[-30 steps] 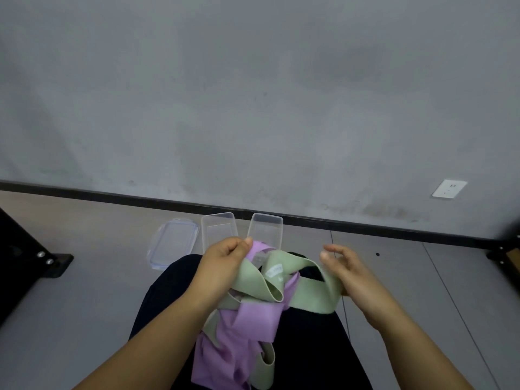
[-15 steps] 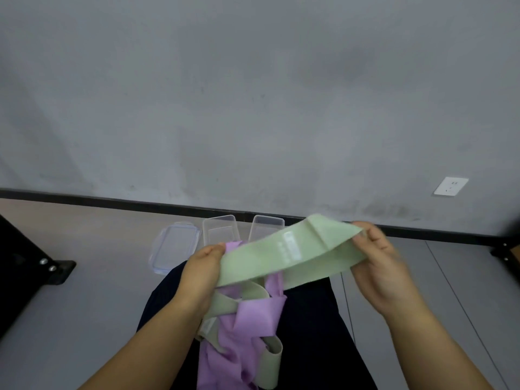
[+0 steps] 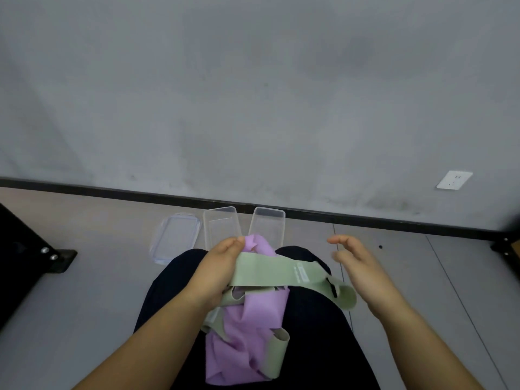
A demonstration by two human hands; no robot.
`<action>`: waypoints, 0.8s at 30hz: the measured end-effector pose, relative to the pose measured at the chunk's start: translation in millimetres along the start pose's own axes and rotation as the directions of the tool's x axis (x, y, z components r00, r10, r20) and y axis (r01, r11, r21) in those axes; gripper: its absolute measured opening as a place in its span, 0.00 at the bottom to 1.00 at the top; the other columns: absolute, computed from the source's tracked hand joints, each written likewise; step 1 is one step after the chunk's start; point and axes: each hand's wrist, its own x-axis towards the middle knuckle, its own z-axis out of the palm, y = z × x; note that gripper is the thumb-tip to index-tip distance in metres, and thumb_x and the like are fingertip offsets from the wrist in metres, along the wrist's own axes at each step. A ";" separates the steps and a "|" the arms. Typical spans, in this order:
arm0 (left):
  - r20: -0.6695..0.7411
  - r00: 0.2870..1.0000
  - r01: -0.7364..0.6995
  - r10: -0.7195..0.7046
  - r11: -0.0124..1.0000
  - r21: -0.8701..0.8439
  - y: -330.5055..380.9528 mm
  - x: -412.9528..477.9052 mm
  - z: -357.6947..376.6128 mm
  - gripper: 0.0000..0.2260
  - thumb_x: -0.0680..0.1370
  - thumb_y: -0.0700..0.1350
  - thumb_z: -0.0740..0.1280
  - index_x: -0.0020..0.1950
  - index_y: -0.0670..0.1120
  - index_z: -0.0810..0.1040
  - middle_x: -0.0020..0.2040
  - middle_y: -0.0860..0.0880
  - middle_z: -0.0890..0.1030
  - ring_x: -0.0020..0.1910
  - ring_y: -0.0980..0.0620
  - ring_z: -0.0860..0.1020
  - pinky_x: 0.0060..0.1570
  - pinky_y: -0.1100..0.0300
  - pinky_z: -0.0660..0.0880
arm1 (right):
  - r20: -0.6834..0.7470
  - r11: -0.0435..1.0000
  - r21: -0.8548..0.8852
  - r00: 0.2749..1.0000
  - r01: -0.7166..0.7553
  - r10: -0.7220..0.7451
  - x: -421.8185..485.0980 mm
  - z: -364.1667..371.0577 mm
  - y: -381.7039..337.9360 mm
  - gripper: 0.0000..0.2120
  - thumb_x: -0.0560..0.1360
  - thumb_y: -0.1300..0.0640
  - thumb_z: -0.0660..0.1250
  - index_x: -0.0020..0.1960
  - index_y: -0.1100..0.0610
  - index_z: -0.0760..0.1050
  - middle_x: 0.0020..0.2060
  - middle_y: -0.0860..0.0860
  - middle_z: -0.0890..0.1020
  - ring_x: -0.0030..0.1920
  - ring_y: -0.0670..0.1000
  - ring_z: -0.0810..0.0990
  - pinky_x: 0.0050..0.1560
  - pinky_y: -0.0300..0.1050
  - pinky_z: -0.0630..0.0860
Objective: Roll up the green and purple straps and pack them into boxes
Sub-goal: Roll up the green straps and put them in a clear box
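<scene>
A green strap [image 3: 284, 274] lies flattened across my lap, its loop end drooping to the right. My left hand [image 3: 218, 267] grips its left end, thumb on top. Just right of the strap, my right hand [image 3: 357, 266] hovers with relaxed fingers and holds nothing. Under the strap lies a tangle of purple straps [image 3: 253, 327] mixed with more green loops [image 3: 274, 357]. Two clear boxes [image 3: 221, 226] [image 3: 267, 226] stand open on the floor beyond my knees.
A clear lid [image 3: 176, 237] lies on the floor left of the boxes. A black frame foot [image 3: 50, 256] sits at the left, another at the far right [image 3: 506, 244]. The grey wall with a black skirting and a white socket [image 3: 453, 180] stands behind.
The green strap was stretched up between both hands; now it has dropped onto my lap. My right hand has let go of its right end and opened. My left hand still holds the left end.
</scene>
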 end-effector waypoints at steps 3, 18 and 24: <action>0.042 0.998 -0.038 0.036 0.998 0.056 1.0 -3.7 3.9 0.12 0.80 0.51 0.59 0.49 0.48 0.80 0.36 0.51 0.79 0.32 0.54 0.75 0.31 0.63 0.70 | 0.166 0.928 -0.247 0.955 0.280 -0.244 0.5 14.7 -5.4 0.20 0.72 0.50 0.69 0.61 0.44 0.69 0.60 0.39 0.71 0.61 0.41 0.67 0.60 0.36 0.62; 0.317 0.948 -0.103 0.030 0.971 0.216 -15.4 -8.3 -7.7 0.19 0.70 0.60 0.70 0.58 0.54 0.74 0.57 0.55 0.77 0.54 0.60 0.77 0.49 0.68 0.72 | 0.283 0.930 0.368 0.953 -0.005 -0.107 45.8 1.0 -53.8 0.04 0.76 0.64 0.62 0.43 0.59 0.72 0.26 0.54 0.69 0.20 0.46 0.67 0.24 0.39 0.69; 0.549 0.836 -0.385 -0.011 0.700 0.601 -23.0 -13.8 -2.0 0.35 0.58 0.65 0.75 0.63 0.65 0.66 0.60 0.64 0.70 0.60 0.61 0.72 0.61 0.59 0.72 | -0.055 1.000 0.031 0.999 0.000 0.002 58.8 -13.2 -59.8 0.08 0.75 0.51 0.64 0.41 0.54 0.72 0.32 0.48 0.73 0.29 0.46 0.71 0.30 0.40 0.65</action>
